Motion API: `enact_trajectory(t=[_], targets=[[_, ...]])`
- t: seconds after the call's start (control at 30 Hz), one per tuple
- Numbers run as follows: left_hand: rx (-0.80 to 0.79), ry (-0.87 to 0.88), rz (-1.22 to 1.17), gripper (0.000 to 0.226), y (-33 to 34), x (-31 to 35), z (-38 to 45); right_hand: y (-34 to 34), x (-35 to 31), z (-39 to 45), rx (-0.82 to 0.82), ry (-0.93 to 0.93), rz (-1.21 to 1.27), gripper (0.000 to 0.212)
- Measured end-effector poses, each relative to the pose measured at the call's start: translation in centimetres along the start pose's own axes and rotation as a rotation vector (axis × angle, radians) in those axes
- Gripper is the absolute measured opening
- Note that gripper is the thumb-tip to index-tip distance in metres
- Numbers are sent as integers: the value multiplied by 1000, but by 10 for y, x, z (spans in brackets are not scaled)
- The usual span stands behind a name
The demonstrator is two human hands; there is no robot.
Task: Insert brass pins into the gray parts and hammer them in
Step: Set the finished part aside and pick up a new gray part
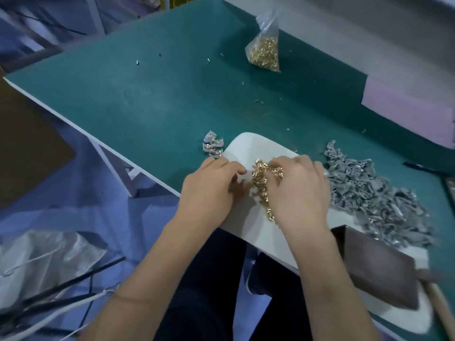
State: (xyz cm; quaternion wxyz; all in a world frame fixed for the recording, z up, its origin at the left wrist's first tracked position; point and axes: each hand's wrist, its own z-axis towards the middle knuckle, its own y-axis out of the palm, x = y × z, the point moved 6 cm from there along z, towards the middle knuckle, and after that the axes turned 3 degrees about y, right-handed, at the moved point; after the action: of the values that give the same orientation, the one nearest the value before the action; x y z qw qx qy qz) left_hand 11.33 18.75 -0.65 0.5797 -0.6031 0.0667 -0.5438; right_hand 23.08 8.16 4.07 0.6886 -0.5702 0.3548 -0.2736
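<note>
A loose heap of brass pins (261, 183) lies on a white sheet (248, 146) at the table's near edge. My right hand (298, 190) is over the heap with its fingers curled down into the pins. My left hand (209, 190) is just left of the heap, fingers curled with the tips drawn together; what they pinch is hidden. A large pile of gray parts (374, 193) spreads to the right of my right hand. A small cluster of gray parts with brass pins in them (213, 145) sits beyond my left hand.
A clear bag of brass pins (264, 49) stands at the back of the green table (147, 99). A dark metal block (379, 267) and a wooden hammer handle (440, 306) lie at the near right. Stray pins dot the table. Plastic bags and cords lie on the floor at left.
</note>
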Motion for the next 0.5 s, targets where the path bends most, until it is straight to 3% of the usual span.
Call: enact_trajectory(t=[0.1,0.2,0.5], targets=[[-90,43,73,30,14,14,1,-3,36,-14,-101,80,-137,36],[-121,71,47,30,20,24,1,3,57,-20,-181,129,-112,37],[-37,35,-27,20,19,39,-6,-3,68,-21,-76,118,69,13]])
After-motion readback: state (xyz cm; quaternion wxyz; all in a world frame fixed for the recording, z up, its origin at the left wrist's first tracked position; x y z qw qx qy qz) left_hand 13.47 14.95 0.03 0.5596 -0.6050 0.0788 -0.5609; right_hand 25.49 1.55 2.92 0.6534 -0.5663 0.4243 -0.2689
